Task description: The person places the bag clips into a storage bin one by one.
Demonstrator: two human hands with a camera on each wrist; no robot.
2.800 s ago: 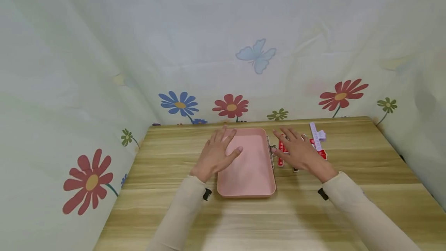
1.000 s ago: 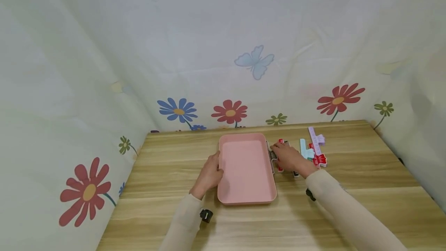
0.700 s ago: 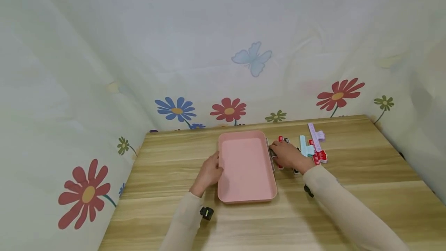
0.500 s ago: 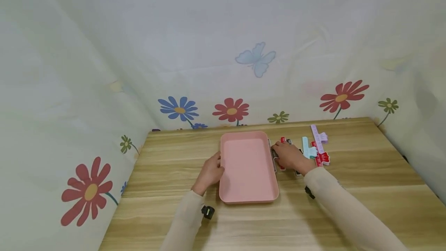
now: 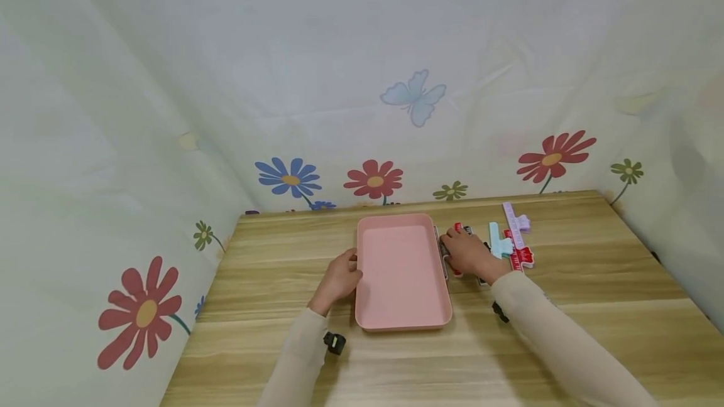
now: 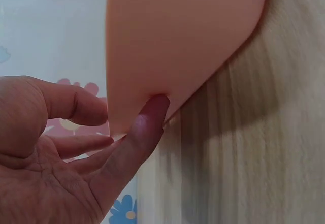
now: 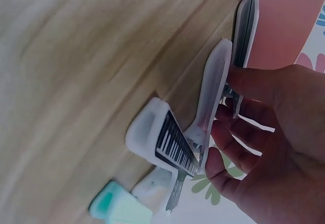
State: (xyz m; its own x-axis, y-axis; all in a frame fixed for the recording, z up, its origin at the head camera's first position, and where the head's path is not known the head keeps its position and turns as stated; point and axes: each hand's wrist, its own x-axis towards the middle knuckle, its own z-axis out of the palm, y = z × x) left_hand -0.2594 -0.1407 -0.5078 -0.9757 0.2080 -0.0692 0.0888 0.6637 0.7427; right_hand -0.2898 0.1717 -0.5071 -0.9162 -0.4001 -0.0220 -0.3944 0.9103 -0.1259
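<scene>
Grip, both sides. Left grip (image 5: 337, 278): loosely closed on the left wall of the tray (image 5: 403, 281), one digit at the rim and a fingertip pressed against the outer face. Right grip (image 5: 468, 253): narrowed to a pinch, thumb on one side of the dark clip (image 7: 244, 31) and a finger behind it; the other fingers bend beside the inner red clip (image 5: 457, 227), and whether they bear on it cannot be told.

Views compared. Head view: gives the whole layout but covers most of the dark clip with the right grip. Left wrist view: shows the tray's outer wall meeting the bench (image 5: 396, 366). Right wrist view: reveals the pale back of the inner red clip and the barred face of the black clip (image 7: 175, 145), largely covered from above.

Tray: pink, shallow, rectangular, with rounded corners; it lies flat on the bench, long sides running away from the person. Dark clip: pale-edged, set along the tray's right wall. Farther right lie the mint clip (image 5: 500, 244), the outer red clip (image 5: 523, 258) and the purple clip (image 5: 513, 222), close together.
</scene>
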